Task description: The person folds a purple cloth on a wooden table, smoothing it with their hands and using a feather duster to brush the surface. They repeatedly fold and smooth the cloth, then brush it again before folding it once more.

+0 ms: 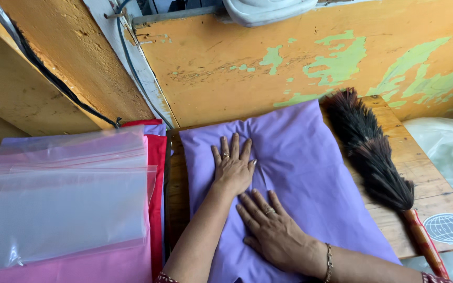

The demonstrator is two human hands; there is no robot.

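Purple cloth (300, 173) was spread over the wooden worktop (425, 194), beside a dark feather duster (368, 152) on the right. Both hands, left (233, 169) and right (271, 230), were pressed flat and open on it, nothing gripped.

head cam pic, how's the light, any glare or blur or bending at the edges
Head view: soft, even daylight, with only faint shadows under the left hand and right hand on the purple cloth; mild sheen on the clear plastic bags; hands, cloth and feather duster sharp; wide-lens bending shows in the slanted wall boards at the top.
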